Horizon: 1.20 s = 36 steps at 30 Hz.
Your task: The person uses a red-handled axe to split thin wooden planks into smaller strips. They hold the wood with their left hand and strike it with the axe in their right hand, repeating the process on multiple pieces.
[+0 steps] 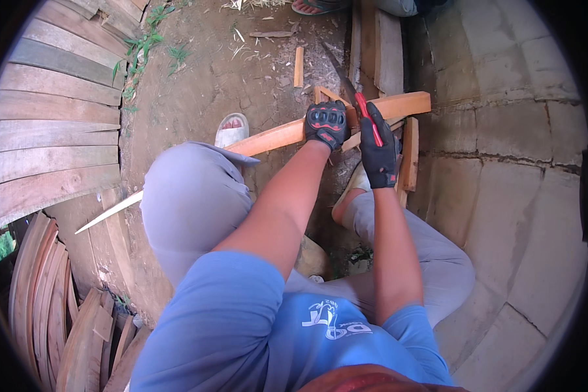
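Observation:
My left hand (326, 123), in a black glove with red trim, presses down on a long orange-brown wooden beam (274, 136), its fingers bent over the top. The beam runs slantwise from the right past my left knee. My right hand (379, 147), also gloved, is wrapped round the red handle of a saw (341, 68) with a long, narrow dark blade. The blade points away and to the left, beside the beam. Its teeth are too small to make out. Short wooden pieces (408, 153) lie under and beside the beam near my right hand.
Stacked grey planks (59, 124) stand at the left, with more cut boards (42, 294) at the lower left. A small wood strip (298, 67) and shavings lie on the dirt. Concrete slabs (503, 196) cover the right. Another person's sandalled foot (313, 6) shows at the top.

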Motion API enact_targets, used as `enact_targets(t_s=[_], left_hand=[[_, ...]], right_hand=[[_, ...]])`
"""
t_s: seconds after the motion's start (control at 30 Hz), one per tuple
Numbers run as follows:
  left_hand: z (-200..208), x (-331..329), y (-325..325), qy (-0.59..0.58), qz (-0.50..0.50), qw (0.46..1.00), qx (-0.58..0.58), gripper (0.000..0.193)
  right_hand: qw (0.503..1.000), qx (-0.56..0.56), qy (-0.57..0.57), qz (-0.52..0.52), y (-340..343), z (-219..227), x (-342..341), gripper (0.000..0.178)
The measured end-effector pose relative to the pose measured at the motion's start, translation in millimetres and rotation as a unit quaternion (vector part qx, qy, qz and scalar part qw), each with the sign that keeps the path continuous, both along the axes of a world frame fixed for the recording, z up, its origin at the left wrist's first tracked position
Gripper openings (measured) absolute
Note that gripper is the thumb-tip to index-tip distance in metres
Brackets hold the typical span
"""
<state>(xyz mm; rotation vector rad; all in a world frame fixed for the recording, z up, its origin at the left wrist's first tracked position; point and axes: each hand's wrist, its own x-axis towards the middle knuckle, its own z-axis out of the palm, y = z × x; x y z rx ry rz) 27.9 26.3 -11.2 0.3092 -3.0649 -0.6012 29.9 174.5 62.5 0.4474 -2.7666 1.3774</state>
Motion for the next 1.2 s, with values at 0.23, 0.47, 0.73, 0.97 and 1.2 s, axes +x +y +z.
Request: enact_targets(t_s=[0.23, 0.47, 0.73, 0.97, 1.2], left_hand=[[14, -1, 1, -0.025, -0.008, 1.000, 0.010, 0.027], [-1, 0, 3, -0.015, -0.001, 1.000, -0.004, 0.028], [-4, 1, 1, 0.017, 0.001, 1.000, -0.016, 0.033], [-4, 3, 6, -0.001, -0.004, 1.000, -0.012, 0.029], [0, 5, 8, 0.000, 0.010, 1.000, 0.000, 0.024]], right_hand=[[1.000, 0.005, -0.027, -0.009, 21, 1, 11, 0.044], [0.996, 0.069, -0.048, -0.009, 59, 63, 63, 0.042], [0.967, 0.042, -0.210, -0.134, 105, 239, 143, 0.044], [0.968, 0.092, -0.200, -0.117, 83, 273, 118, 0.041], [0.981, 0.135, -0.128, -0.058, 57, 219, 74, 0.037]])
